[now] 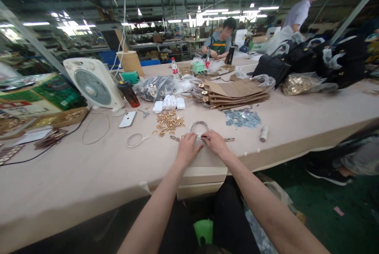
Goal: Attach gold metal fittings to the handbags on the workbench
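My left hand [188,149] lies on a pale board [195,161] at the table edge, fingers stretched out and thumb towards the right. Opposite it, my right hand [215,142] is closed in a pinch over the board; what its fingertips hold is too small to make out. Small dark dots show between the hands. A brown strip with a metal fitting [174,138] sticks out left of my left hand, and a similar brown strip end [230,139] shows right of my right hand. Just beyond the fingers stands a round, greyish rim [199,123], partly hidden.
Gold metal fittings [168,122] are heaped ahead on the left, flat grey pieces [243,118] ahead on the right. Around them are a tape roll [134,140], phone [127,119], fan [93,82], stacked brown panels [237,92] and small cylinder [264,133]. A co-worker [220,43] sits opposite.
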Demonstrator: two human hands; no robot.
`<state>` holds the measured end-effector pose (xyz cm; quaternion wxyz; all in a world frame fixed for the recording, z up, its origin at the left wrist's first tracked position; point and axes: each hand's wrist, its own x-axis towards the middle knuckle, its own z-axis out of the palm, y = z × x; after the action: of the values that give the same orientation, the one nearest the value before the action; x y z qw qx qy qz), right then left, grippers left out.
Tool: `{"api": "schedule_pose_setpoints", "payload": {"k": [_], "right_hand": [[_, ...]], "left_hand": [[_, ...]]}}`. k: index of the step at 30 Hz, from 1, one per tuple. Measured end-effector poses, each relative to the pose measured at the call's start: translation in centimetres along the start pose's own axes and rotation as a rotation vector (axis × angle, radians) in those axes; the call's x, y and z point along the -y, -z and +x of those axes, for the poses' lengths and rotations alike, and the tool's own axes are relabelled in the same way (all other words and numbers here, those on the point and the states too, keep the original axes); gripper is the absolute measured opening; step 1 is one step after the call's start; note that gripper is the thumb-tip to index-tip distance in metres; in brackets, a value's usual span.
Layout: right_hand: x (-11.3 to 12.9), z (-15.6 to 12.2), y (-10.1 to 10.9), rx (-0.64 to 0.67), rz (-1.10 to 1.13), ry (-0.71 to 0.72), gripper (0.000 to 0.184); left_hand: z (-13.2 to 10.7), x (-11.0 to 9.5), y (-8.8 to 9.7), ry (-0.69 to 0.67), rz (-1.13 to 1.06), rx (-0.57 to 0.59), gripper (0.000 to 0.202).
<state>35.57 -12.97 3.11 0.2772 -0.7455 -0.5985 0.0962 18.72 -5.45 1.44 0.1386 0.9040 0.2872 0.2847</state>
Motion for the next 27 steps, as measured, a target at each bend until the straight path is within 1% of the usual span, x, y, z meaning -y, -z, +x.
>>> {"api": "schedule_pose_setpoints", "payload": {"k": [5,9,14,18,23,25,27], "right_hand": [[0.1,0.9,0.4,0.034,-0.069,-0.009,0.017],[0.4,1.7,0.4,0.060,-0.101,-0.009,0.017],[0.3,2.3,0.0,0.078,-0.123,-0.015,0.019],[0.2,2.5,-0.2,0.069,-0.110,-0.020,0.018],[0.6,2.7,-0.2,0.060,-0.057,-0.051,0.017],[0.7,2.6,-0.3,0.041,-0.010,-0.065,0.016],[0.8,2.4,-0.4,-0.010,0.045,-0.062,0.017]], "left_hand": [[0.3,0.6,-1.0,0.025,-0.013,-0.061,0.041],[0.1,1.3,-1.2,0.040,-0.047,-0.072,0.039],[0.3,1.3,-1.4,0.067,-0.052,-0.085,0.036],[0.3,1.1,-1.3,0.068,-0.063,-0.083,0.035],[0.2,1.0,-1.0,0.055,-0.092,-0.110,0.037],[0.1,1.2,-1.1,0.038,-0.092,-0.129,0.034],[0.1,1.5,-1.4,0.026,-0.070,-0.153,0.034]]}}
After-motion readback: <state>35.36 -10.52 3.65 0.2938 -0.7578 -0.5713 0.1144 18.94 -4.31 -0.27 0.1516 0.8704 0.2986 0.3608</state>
